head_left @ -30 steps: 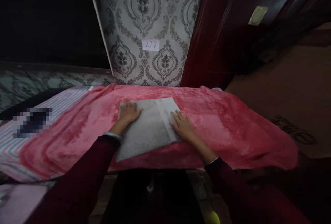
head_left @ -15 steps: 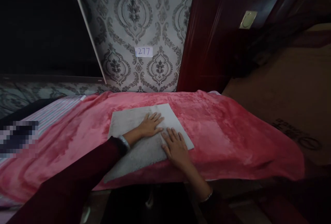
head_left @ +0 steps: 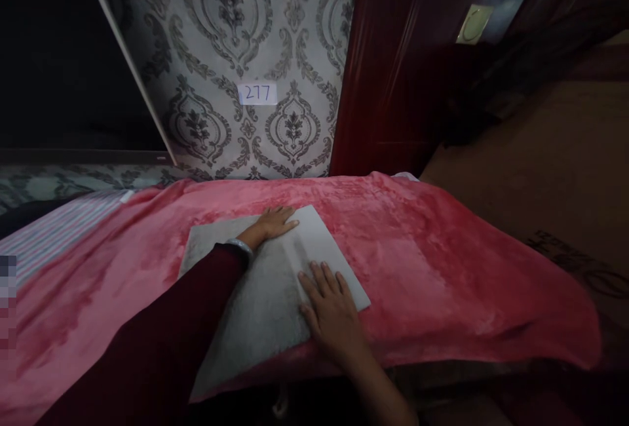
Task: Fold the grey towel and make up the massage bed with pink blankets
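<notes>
From my end, through the head view, I am seeing a grey sheet (head_left: 255, 308) with a white strip (head_left: 320, 237) along its right side. It is lying flat on a pink-red blanket (head_left: 457, 269) covering the worktop, a little left of the middle; its near-left corner is reaching the front edge, and its far side is stopping short of the back edge. My left hand (head_left: 276, 222) is resting palm down at the sheet's far side, beside the strip, fingers loosely spread and gripping nothing. My right hand (head_left: 334, 311) is resting nearer the front edge, fingers fanned over the strip, also gripping nothing. A dark red sleeve (head_left: 162, 331) is hiding part of the sheet's left side.

I am judging the sheet light, thin and probably soft, though its stiffness is escaping me; on that plush blanket, uneven pressure is likely to be shifting or creasing it. For a hold, I am favouring a gentle pinch at the strip's near-right corner, which is lying clear of both hands.
</notes>
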`<move>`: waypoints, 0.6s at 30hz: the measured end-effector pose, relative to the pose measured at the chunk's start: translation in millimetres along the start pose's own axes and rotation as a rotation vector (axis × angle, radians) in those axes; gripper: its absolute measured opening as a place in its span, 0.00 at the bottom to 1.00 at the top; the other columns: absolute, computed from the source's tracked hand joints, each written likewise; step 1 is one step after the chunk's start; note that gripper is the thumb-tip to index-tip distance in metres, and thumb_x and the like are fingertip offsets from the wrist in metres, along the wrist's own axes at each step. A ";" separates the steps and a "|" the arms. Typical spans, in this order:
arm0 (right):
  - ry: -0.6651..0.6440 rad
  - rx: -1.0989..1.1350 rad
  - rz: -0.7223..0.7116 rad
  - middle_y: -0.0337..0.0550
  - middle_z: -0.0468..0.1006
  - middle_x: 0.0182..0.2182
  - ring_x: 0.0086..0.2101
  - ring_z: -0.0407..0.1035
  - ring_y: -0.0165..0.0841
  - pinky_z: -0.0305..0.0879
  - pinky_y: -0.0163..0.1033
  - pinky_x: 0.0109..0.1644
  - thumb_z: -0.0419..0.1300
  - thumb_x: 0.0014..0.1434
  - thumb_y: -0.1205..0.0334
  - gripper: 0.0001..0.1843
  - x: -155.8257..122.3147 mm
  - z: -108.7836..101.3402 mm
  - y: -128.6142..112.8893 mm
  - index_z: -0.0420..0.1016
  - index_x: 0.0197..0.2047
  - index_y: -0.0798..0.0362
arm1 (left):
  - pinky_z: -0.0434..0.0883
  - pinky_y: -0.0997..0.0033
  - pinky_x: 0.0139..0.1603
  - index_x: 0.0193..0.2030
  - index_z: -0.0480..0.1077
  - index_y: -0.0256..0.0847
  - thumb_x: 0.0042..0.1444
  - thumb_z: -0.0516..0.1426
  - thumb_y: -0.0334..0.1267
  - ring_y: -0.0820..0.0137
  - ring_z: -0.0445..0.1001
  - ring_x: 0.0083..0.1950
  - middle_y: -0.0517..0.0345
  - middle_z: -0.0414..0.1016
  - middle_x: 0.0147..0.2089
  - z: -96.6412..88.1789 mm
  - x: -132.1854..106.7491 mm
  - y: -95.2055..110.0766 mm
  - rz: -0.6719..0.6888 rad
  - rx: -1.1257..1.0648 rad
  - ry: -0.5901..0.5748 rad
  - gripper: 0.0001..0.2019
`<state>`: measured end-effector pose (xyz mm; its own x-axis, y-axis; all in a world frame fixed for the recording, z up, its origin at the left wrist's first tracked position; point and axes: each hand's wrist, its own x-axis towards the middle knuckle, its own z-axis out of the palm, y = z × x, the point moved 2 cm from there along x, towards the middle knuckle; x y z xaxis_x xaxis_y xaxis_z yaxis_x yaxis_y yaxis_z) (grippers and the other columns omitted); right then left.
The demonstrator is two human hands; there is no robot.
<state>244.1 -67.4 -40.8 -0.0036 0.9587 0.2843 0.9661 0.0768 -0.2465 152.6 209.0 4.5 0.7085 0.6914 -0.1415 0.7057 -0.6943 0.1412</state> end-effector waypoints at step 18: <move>0.003 0.072 0.066 0.47 0.68 0.67 0.68 0.57 0.41 0.47 0.54 0.74 0.46 0.74 0.55 0.26 12.3 -49.4 3.5 0.66 0.70 0.50 | 0.44 0.43 0.77 0.70 0.64 0.43 0.70 0.41 0.53 0.56 0.50 0.78 0.47 0.57 0.76 -17.8 -17.2 63.5 0.191 0.171 0.192 0.29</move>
<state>260.2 -68.9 7.7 0.0602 0.9616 0.2677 0.9432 0.0330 -0.3306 185.3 156.5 33.3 0.8267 0.5593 0.0616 0.5613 -0.8273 -0.0217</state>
